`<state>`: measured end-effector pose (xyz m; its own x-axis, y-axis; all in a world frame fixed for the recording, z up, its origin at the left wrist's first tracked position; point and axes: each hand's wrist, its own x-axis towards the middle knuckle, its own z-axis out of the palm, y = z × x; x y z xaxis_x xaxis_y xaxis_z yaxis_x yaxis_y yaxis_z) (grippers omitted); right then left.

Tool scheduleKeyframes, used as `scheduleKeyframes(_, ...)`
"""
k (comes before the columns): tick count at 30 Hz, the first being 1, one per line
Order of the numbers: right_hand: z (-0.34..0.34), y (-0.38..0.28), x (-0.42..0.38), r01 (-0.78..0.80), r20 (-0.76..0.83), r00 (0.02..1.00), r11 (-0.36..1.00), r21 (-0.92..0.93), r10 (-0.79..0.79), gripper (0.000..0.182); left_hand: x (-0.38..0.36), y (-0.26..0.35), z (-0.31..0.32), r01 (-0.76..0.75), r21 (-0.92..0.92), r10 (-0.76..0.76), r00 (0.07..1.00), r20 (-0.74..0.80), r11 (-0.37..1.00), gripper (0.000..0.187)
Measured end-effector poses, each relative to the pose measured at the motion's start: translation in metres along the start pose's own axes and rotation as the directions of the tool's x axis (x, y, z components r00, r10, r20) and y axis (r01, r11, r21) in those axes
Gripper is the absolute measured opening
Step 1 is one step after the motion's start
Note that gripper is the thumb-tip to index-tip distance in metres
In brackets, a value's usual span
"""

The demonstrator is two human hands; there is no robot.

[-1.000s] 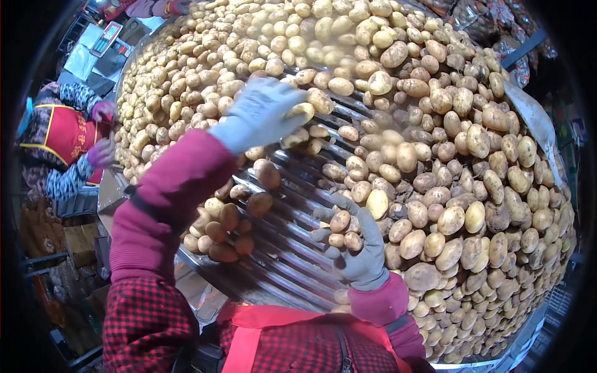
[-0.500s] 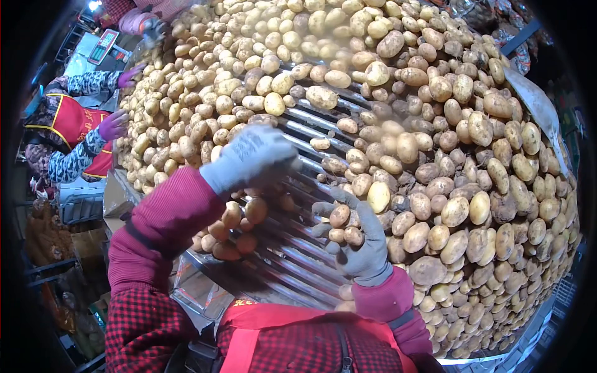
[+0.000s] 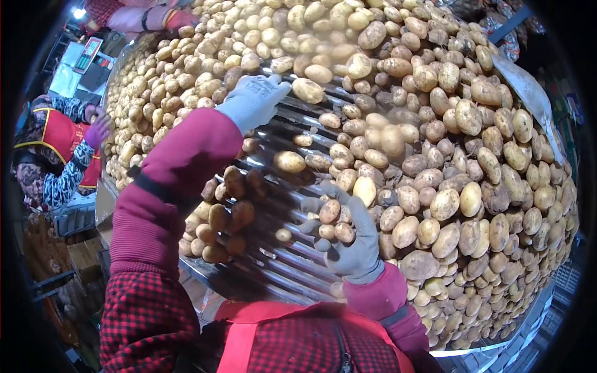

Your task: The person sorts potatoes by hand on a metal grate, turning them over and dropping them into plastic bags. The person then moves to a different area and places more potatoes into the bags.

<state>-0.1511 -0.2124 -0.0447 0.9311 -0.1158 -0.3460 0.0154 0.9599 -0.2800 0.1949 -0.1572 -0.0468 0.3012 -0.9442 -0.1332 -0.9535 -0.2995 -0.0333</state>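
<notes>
My left hand (image 3: 256,102), in a pale grey glove, reaches over the upper end of the metal bar grate (image 3: 305,118). Its fingers stretch towards an oval potato (image 3: 308,91) just beyond their tips, and nothing shows in them. My right hand (image 3: 357,245), in a darker grey glove, is turned up with its fingers curled around several small potatoes (image 3: 329,212). Between the hands, a yellowish potato (image 3: 289,161) and a few smaller ones lie on the bars. More potatoes (image 3: 217,217) sit in shadow under my left forearm.
A large potato heap (image 3: 460,180) surrounds the grate on the far side and right. At the left, a person in a red apron (image 3: 62,133) wears purple gloves. Another person's gloved hand (image 3: 181,20) is at the top left, near a scale (image 3: 88,55).
My left hand has moved up and away from me, to the top of the grate. A yellowish potato now lies mid-grate. My right hand still holds its small potatoes.
</notes>
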Motion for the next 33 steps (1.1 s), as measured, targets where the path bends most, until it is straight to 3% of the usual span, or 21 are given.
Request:
scheduleKeyframes(1, 0.000, 0.001, -0.002, 0.001, -0.008, 1.000, 1.000, 0.010, -0.001, 0.059, -0.004, 0.001, -0.005, -0.029, -0.022, 0.030, 0.997, 0.070, 0.999, 0.049)
scheduleKeyframes(2, 0.002, 0.001, -0.002, 0.037, -0.059, 0.997, 0.993, -0.113, -0.044, 0.061, -0.008, 0.002, -0.007, -0.048, -0.044, 0.053, 0.989, 0.138, 0.998, 0.050)
scheduleKeyframes(3, 0.006, 0.003, -0.003, 0.066, -0.102, 0.991, 0.969, -0.236, -0.093, 0.062, -0.008, -0.002, 0.006, -0.038, -0.007, 0.038, 0.999, 0.008, 0.999, 0.049)
scheduleKeyframes(7, 0.013, 0.002, -0.003, 0.082, -0.100, 0.989, 0.965, -0.249, -0.110, 0.067, -0.003, 0.008, 0.003, 0.043, 0.080, -0.056, 0.984, 0.170, 0.996, 0.045)
scheduleKeyframes(11, 0.015, 0.004, -0.004, 0.077, -0.104, 0.989, 0.957, -0.280, -0.110, 0.068, -0.017, 0.006, 0.009, 0.006, 0.069, -0.011, 0.998, 0.069, 0.998, 0.034)
scheduleKeyframes(13, 0.010, 0.009, -0.005, 0.176, -0.009, 0.977, 0.822, -0.542, -0.214, 0.069, -0.019, -0.001, 0.011, 0.029, 0.035, -0.032, 0.997, 0.074, 0.999, 0.033)
scheduleKeyframes(14, 0.012, 0.009, -0.005, 0.174, -0.007, 0.977, 0.823, -0.540, -0.212, 0.069, -0.019, -0.005, 0.012, 0.050, 0.008, -0.050, 0.996, 0.080, 0.999, 0.031)
scheduleKeyframes(16, 0.017, 0.001, -0.003, 0.057, -0.098, 0.992, 0.977, -0.204, -0.078, 0.068, -0.015, -0.008, 0.015, 0.062, 0.024, -0.064, 0.994, 0.083, 0.998, 0.030)
scheduleKeyframes(18, 0.011, -0.002, -0.005, 0.117, -0.010, 0.992, 0.968, -0.220, -0.122, 0.067, -0.028, 0.004, 0.004, 0.027, -0.175, -0.055, 0.986, -0.158, 0.984, 0.030)
scheduleKeyframes(20, 0.014, -0.001, -0.007, 0.089, -0.011, 0.996, 0.979, -0.181, -0.093, 0.069, -0.039, 0.028, -0.011, -0.057, -0.349, -0.032, 0.969, -0.244, 0.935, 0.033)
scheduleKeyframes(22, 0.007, 0.001, -0.004, 0.089, 0.029, 0.996, 0.985, -0.145, -0.085, 0.072, -0.039, 0.049, -0.007, -0.057, -0.419, -0.021, 0.984, -0.178, 0.906, 0.036)
scheduleKeyframes(23, 0.008, 0.001, -0.003, 0.087, 0.008, 0.996, 0.988, -0.125, -0.087, 0.072, -0.038, 0.060, -0.009, 0.029, -0.440, -0.033, 0.999, -0.001, 0.898, 0.047)
scheduleKeyframes(24, 0.010, 0.001, -0.002, 0.087, -0.012, 0.996, 0.991, -0.105, -0.089, 0.072, -0.037, 0.067, 0.008, 0.015, -0.354, -0.030, 0.999, -0.038, 0.935, 0.057)
scheduleKeyframes(28, 0.008, 0.003, -0.002, 0.117, -0.025, 0.991, 0.952, -0.284, -0.130, 0.072, -0.033, 0.080, 0.012, 0.092, -0.403, -0.088, 0.996, 0.029, 0.911, 0.048)
scheduleKeyframes(30, 0.015, 0.004, -0.005, 0.200, 0.022, 0.977, 0.878, -0.434, -0.211, 0.053, -0.032, 0.083, 0.011, 0.042, -0.421, -0.058, 0.998, -0.027, 0.906, 0.033)
scheduleKeyframes(31, 0.015, 0.007, -0.005, 0.305, 0.108, 0.949, 0.772, -0.557, -0.297, 0.052, -0.033, 0.085, 0.010, 0.051, -0.431, -0.069, 0.997, -0.025, 0.901, 0.034)
scheduleKeyframes(32, 0.011, 0.006, -0.005, 0.302, 0.101, 0.949, 0.773, -0.557, -0.297, 0.052, -0.034, 0.087, 0.009, 0.063, -0.438, -0.082, 0.996, -0.024, 0.897, 0.036)
scheduleKeyframes(33, 0.007, 0.004, -0.004, 0.296, 0.124, 0.954, 0.806, -0.513, -0.271, 0.064, -0.036, 0.086, 0.007, 0.061, -0.438, -0.078, 0.997, -0.019, 0.897, 0.036)
